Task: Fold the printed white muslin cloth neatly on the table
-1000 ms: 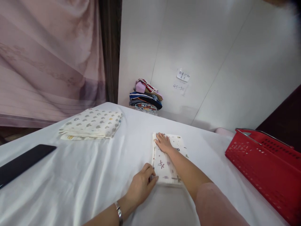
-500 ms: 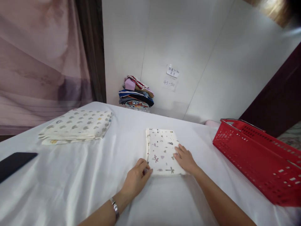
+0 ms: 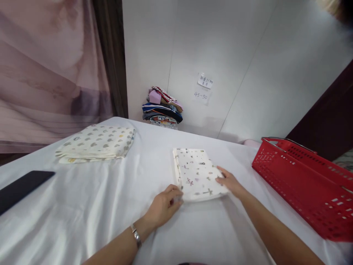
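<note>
A folded white cloth (image 3: pixel 197 173) with small printed figures and palm trees lies in the middle of the white-covered table. At its near left corner, my left hand (image 3: pixel 167 204) has its fingers curled together and pinches the edge. My right hand (image 3: pixel 231 183) grips the right edge, thumb on top and some fingers hidden beside or under the fabric. The cloth sits slightly turned, its right side tugged between both hands. Further left rests a larger folded cloth (image 3: pixel 99 141) with grey mouse-head prints, touched by neither hand.
A red plastic basket (image 3: pixel 298 184) with metal handles stands at the right. On the left lies a black phone-like slab (image 3: pixel 24 187). Behind the table, a pile of folded clothes (image 3: pixel 162 108) leans by the white wall, below a handwritten paper sign (image 3: pixel 204 81).
My right hand has slid from lying flat on the cloth to gripping its right edge. The cloth has turned a little and shifted slightly right. The view has moved slightly too.
</note>
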Action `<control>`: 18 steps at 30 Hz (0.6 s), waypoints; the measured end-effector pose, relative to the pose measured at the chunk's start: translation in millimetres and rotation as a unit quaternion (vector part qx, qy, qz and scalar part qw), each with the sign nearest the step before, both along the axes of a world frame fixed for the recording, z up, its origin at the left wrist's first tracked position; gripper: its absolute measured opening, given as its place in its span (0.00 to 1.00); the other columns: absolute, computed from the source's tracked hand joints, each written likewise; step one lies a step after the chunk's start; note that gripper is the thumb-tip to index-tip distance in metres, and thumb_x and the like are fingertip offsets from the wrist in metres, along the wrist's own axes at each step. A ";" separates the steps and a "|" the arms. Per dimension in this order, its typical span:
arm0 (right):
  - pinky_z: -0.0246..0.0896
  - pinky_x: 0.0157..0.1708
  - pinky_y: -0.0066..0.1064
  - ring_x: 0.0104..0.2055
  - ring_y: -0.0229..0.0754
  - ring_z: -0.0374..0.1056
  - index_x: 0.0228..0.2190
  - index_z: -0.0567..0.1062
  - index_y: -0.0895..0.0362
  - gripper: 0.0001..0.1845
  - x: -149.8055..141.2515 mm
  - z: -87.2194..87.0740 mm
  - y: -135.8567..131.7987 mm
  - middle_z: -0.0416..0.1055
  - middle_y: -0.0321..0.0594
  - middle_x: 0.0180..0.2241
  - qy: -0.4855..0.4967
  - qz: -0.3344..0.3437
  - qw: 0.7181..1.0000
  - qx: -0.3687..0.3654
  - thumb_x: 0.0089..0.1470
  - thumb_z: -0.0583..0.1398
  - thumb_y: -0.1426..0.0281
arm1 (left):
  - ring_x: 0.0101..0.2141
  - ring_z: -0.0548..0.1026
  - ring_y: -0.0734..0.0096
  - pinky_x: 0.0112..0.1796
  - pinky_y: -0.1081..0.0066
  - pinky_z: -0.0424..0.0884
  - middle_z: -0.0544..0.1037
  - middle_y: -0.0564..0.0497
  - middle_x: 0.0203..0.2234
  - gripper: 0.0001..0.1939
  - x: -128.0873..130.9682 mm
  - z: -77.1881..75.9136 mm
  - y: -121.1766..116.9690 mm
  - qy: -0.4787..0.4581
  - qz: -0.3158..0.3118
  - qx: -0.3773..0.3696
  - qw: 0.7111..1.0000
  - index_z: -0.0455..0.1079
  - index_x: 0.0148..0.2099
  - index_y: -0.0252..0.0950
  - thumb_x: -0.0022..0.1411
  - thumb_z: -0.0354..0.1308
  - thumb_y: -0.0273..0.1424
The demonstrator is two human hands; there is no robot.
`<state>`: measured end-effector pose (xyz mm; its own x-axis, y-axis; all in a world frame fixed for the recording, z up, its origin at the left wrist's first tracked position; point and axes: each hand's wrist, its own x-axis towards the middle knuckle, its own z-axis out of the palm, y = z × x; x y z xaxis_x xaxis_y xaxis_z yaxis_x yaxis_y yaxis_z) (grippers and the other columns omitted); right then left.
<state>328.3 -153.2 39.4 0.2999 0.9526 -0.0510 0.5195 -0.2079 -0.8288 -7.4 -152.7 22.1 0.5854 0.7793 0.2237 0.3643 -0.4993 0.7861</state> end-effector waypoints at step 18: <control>0.34 0.59 0.43 0.63 0.46 0.40 0.58 0.55 0.55 0.30 -64.7 -7.2 21.4 0.48 0.42 0.61 -0.361 0.197 0.912 -0.001 0.55 0.50 0.59 | 0.27 0.69 0.76 0.31 0.75 0.64 0.72 0.53 0.33 0.09 -0.8 -1.5 4.5 0.030 -0.022 -0.041 0.998 0.70 0.35 0.39 0.58 0.49 0.31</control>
<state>263.6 -131.9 32.2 -0.1098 0.9937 0.0230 0.9640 0.1121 -0.2411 -8.2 -148.2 20.5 0.6300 0.7665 0.1244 0.3911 -0.4516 0.8020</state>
